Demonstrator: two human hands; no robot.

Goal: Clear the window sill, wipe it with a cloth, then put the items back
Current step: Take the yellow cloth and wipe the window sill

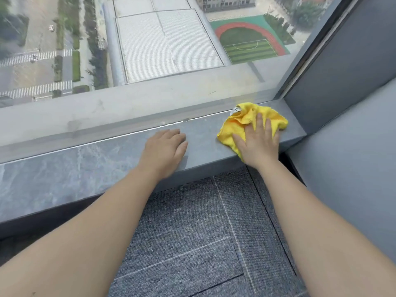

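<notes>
A grey stone window sill (pixel 90 168) runs from the lower left to the right corner under a large window pane. A crumpled yellow cloth (pixel 242 125) with a white label lies on the sill near its right end. My right hand (pixel 258 142) presses flat on the cloth, fingers spread and pointing at the glass. My left hand (pixel 165 148) rests palm down on the bare sill a little left of the cloth, holding nothing. No other items are on the visible sill.
A grey wall (pixel 342 86) closes off the sill at the right corner. The window glass (pixel 150 50) stands directly behind the sill. Grey carpet tiles (pixel 192 232) cover the floor below the sill's front edge.
</notes>
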